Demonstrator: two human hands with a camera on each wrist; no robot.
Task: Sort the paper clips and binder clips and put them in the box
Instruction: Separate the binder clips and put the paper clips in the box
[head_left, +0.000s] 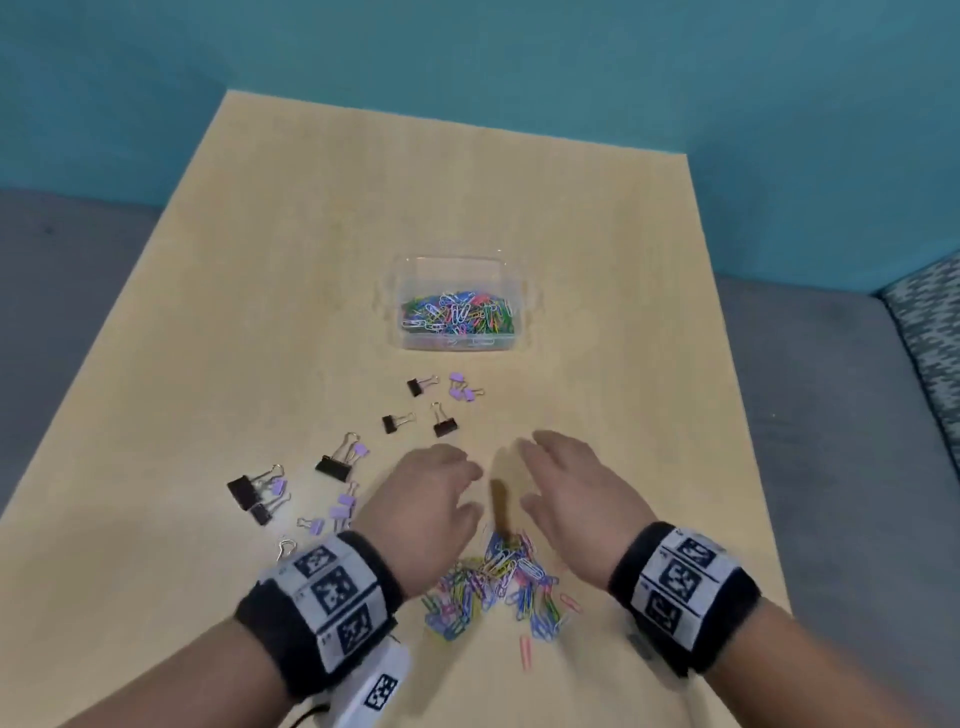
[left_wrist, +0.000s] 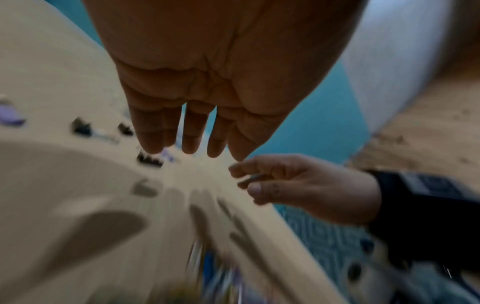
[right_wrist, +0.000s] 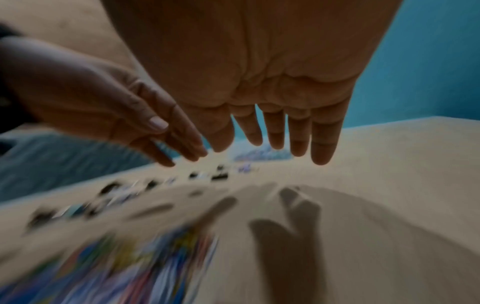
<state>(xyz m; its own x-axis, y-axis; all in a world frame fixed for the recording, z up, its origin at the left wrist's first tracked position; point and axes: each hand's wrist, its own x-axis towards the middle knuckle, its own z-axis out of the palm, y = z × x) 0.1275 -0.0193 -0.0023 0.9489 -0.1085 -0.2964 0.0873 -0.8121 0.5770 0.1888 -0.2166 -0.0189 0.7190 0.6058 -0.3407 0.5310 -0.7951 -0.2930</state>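
A clear plastic box (head_left: 511, 340) in the middle of the table holds many coloured paper clips (head_left: 457, 314). A loose heap of coloured paper clips (head_left: 493, 584) lies near the front edge, under and between my wrists. Black and purple binder clips (head_left: 332, 465) are scattered from the left side up toward the box. My left hand (head_left: 431, 493) and right hand (head_left: 566, 483) hover palm down just beyond the heap, fingers straight and empty. The wrist views show the left hand's fingers (left_wrist: 192, 133) and the right hand's fingers (right_wrist: 298, 139) extended above the blurred table.
The table (head_left: 597, 260) is light wood, with a teal wall behind and grey floor at both sides. A patterned cushion (head_left: 930, 322) sits at the right edge. One pink paper clip (head_left: 525, 652) lies apart, near the front.
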